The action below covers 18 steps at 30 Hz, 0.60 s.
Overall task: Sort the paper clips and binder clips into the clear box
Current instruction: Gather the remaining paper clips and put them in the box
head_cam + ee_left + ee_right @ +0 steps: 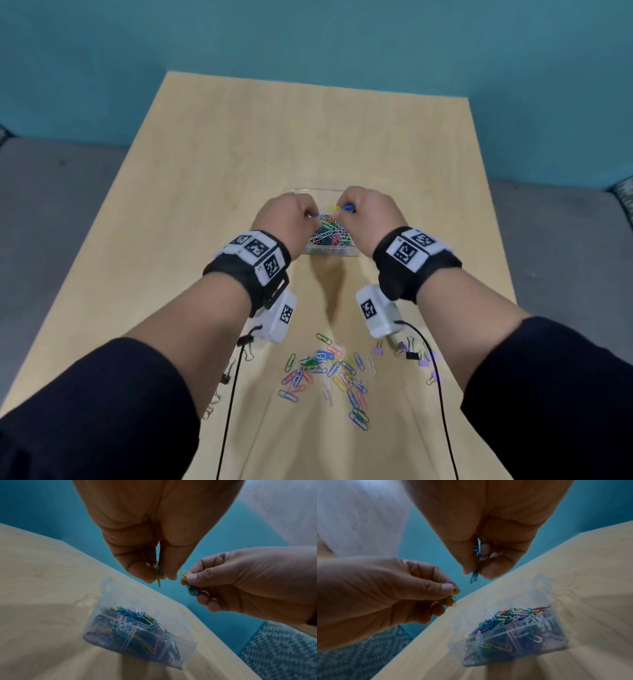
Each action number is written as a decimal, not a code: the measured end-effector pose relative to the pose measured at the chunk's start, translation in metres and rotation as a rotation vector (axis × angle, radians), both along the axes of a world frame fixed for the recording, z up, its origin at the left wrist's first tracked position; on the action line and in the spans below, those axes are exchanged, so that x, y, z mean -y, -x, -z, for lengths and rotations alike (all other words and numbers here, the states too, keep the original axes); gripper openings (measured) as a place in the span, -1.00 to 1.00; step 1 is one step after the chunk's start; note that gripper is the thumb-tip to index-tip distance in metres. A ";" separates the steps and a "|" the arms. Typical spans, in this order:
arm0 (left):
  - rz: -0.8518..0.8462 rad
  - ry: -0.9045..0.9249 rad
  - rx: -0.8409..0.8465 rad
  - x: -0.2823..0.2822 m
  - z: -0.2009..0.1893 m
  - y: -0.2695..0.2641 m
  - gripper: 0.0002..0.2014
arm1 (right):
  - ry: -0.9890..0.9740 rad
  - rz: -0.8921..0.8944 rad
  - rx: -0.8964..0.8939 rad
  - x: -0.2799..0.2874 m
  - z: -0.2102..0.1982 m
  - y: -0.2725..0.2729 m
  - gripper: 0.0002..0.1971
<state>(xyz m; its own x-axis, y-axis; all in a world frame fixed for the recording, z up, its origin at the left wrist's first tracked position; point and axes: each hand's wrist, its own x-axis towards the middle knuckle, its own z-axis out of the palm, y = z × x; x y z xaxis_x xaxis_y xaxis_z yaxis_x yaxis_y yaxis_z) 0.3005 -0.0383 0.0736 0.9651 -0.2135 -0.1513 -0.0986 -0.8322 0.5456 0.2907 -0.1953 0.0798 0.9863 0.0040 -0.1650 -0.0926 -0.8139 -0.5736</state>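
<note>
Over the clear box [310, 189] both hands hover close together. My left hand [310, 216] pinches a few yellow-green paper clips [158, 575] between thumb and fingers. A small bunch of blue and yellow paper clips [475, 568] is pinched by my right hand [342, 210]. In the left wrist view the right hand [188, 582] shows these clips beside my left hand [158, 578]. The box [186, 649] is heaped with coloured paper clips [510, 616]. Loose paper clips [329, 373] lie in a pile on the table near me.
Purple binder clips [416, 354] lie at the near right, and dark and metal-coloured binder clips [224, 378] along the near left edge. The wooden table [308, 137] stretches beyond the box. Black cables [442, 394] trail from both wrist cameras over the near table.
</note>
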 end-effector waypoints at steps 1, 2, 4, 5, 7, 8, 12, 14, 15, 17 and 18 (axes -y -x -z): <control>0.002 -0.005 -0.030 0.000 0.003 -0.001 -0.82 | 0.030 -0.018 -0.022 -0.001 0.002 -0.002 -0.81; 0.000 -0.013 -0.048 -0.001 0.006 0.000 -0.76 | 0.055 -0.028 -0.036 0.000 0.005 0.000 -0.75; -0.017 -0.018 -0.034 -0.009 0.011 0.010 -0.70 | 0.091 -0.038 -0.016 0.005 0.010 0.013 -0.69; -0.022 -0.009 -0.003 -0.014 0.014 0.018 -0.70 | 0.104 -0.047 0.011 0.008 0.012 0.024 -0.69; 0.009 0.015 0.049 -0.020 0.023 0.046 -0.71 | 0.113 -0.100 0.037 0.010 0.018 0.057 -0.70; 0.059 0.024 0.055 -0.022 0.029 0.064 -0.72 | 0.120 -0.146 0.021 0.009 0.023 0.077 -0.71; 0.432 -0.127 0.031 -0.017 0.067 0.137 -0.79 | 0.227 -0.342 -0.148 -0.002 0.044 0.151 -0.76; 0.515 -0.196 0.043 -0.017 0.079 0.159 -0.77 | 0.248 -0.398 -0.153 -0.007 0.053 0.177 -0.74; 0.521 -0.213 0.047 -0.018 0.082 0.167 -0.73 | 0.250 -0.410 -0.146 -0.009 0.057 0.188 -0.68; 0.523 -0.224 0.070 -0.022 0.084 0.181 -0.68 | 0.309 -0.441 -0.132 -0.013 0.064 0.208 -0.54; 0.533 -0.217 0.096 -0.026 0.083 0.187 -0.68 | 0.334 -0.460 -0.111 -0.014 0.066 0.217 -0.47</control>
